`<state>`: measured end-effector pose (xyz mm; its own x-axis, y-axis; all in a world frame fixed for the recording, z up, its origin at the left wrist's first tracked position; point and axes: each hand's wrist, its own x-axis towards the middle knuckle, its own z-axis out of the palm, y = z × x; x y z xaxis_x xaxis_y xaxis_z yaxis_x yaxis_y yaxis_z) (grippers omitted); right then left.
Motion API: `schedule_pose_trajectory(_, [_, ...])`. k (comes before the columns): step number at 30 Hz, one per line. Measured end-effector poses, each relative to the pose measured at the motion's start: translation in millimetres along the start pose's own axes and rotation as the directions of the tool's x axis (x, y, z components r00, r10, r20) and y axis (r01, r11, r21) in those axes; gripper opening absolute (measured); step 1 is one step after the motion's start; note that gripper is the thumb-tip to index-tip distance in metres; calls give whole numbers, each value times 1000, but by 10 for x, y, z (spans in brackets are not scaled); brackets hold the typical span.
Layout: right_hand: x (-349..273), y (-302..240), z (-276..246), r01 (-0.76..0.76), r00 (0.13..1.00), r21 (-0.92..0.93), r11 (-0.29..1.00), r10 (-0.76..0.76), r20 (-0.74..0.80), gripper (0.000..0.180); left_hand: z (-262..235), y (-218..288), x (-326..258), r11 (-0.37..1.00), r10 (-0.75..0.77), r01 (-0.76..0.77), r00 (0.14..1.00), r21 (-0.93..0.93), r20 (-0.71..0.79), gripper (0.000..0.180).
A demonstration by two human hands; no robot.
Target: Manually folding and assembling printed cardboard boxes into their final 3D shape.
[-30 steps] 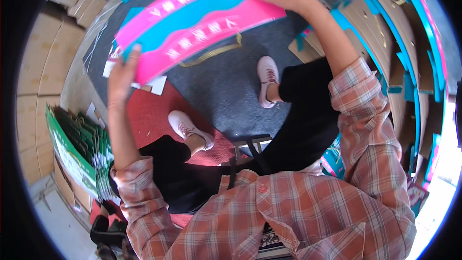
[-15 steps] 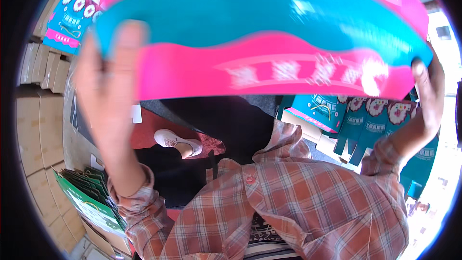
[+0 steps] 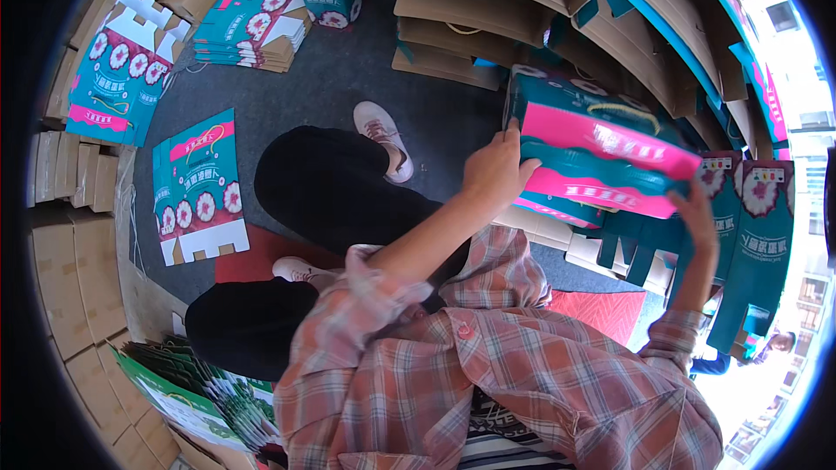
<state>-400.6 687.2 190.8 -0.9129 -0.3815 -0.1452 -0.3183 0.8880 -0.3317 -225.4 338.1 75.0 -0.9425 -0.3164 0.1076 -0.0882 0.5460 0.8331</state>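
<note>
Between my two hands is a teal and pink cardboard gift box (image 3: 592,135) with a yellow cord handle, held to the right of my knees. My left hand (image 3: 498,167) grips its left end, thumb on the near side and fingers at the edge. At the box's right end my right hand (image 3: 697,219) holds the lower corner. The box is slightly blurred by motion. Under and beyond it are stacked cartons that it partly hides.
Opened cardboard boxes (image 3: 488,0) lean in rows at the far right. A flat printed carton (image 3: 202,183) lies on the floor at left, near a flat carton stack (image 3: 252,22). Brown boxes (image 3: 74,270) line the left side. Green folded bags (image 3: 187,392) stand by my left leg.
The box has come down from high in front of me and moved to the right. Both hands stay on it, and the left arm now reaches across my lap.
</note>
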Motion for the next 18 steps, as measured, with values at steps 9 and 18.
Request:
schedule_pose_trajectory(9, [-536, 1553, 2200, -401, 768, 894, 201, 606, 209, 41, 862, -422, 173, 962, -236, 261, 658, 78, 715, 110])
schedule_pose_trajectory(18, [-439, 197, 1717, 209, 886, -121, 970, -241, -397, 51, 1140, -615, 310, 938, -324, 320, 661, 137, 677, 80])
